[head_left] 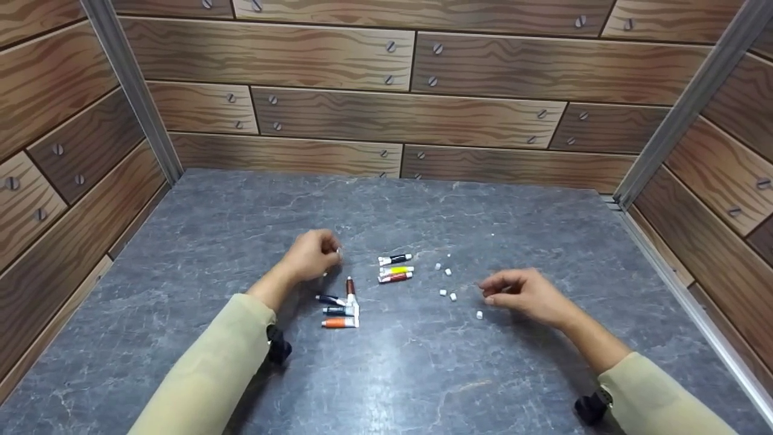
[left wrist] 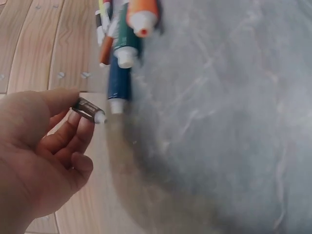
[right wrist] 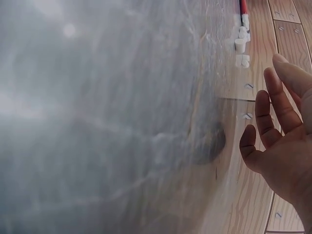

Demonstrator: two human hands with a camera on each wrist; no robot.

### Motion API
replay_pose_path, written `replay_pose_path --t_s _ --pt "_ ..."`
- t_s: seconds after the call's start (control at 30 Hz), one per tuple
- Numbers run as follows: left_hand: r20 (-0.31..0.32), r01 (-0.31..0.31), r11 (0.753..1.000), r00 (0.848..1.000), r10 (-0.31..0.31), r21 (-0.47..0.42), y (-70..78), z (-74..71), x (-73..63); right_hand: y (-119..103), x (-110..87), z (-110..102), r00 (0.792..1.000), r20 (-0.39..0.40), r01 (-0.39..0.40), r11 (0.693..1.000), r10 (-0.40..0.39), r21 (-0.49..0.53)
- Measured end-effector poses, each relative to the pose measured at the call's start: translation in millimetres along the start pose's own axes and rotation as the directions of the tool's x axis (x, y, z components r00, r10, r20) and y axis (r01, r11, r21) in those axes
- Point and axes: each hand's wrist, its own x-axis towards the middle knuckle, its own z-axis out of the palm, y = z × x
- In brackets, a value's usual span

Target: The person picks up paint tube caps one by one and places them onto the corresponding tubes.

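Note:
My left hand (head_left: pixel 307 254) pinches a small dark brown paint tube (left wrist: pixel 87 109) between thumb and fingers, its white nozzle pointing outward. Near that hand lie an orange tube (head_left: pixel 338 323), two dark tubes and a reddish-brown tube (head_left: pixel 351 286), loosely grouped on the table. Further right, a black tube (head_left: pixel 396 260), a yellow tube (head_left: pixel 397 270) and a red tube (head_left: pixel 396 278) lie side by side. Over at the right, my right hand (head_left: pixel 525 295) hovers with relaxed, parted fingers and nothing in them. Several small white caps (head_left: pixel 453 296) lie scattered to its left, the closest cap (head_left: pixel 479 315) just below the fingertips.
Everything lies on a grey marbled tabletop (head_left: pixel 386 374). Wood-patterned panels (head_left: pixel 338 115) close off the back and both sides, with metal posts (head_left: pixel 136 90) at the corners. Tiny white specks show beyond the caps.

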Motion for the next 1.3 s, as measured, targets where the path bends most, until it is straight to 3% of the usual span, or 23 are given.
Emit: replay_pose_path --t_s 0.2,0.43,0.67,0.87,1.07,1.3 --pt "-0.041 0.026 0.993 0.999 -0.031 -0.116 8.9 -12.7 -3.2 1.9 -0.7 -0.7 0.999 0.040 0.017 1.000 -0.018 0.009" --pt "-0.080 -0.022 0.973 0.997 0.003 -0.231 20.6 -23.8 -8.7 4.0 -0.3 -1.3 0.998 0.066 0.009 1.000 -0.011 0.029" --pt "-0.109 -0.033 0.941 0.994 -0.004 -0.336 27.2 -25.3 -15.4 2.7 -1.6 -1.3 0.996 0.089 0.027 0.997 -0.033 0.068" --pt "-0.116 -0.030 0.918 0.993 -0.017 -0.396 32.9 -22.6 -21.5 0.1 -1.4 -2.8 0.994 0.110 0.018 0.999 -0.022 0.039" --pt "-0.108 -0.018 0.872 0.993 -0.040 -0.490 36.9 -15.5 -27.8 3.6 -0.2 -1.5 0.992 0.124 0.018 1.000 -0.018 0.001" --pt "-0.105 -0.028 0.793 0.993 -0.045 -0.609 42.3 -3.7 -36.1 5.6 -0.9 0.9 0.986 0.166 0.032 0.999 -0.028 -0.023"
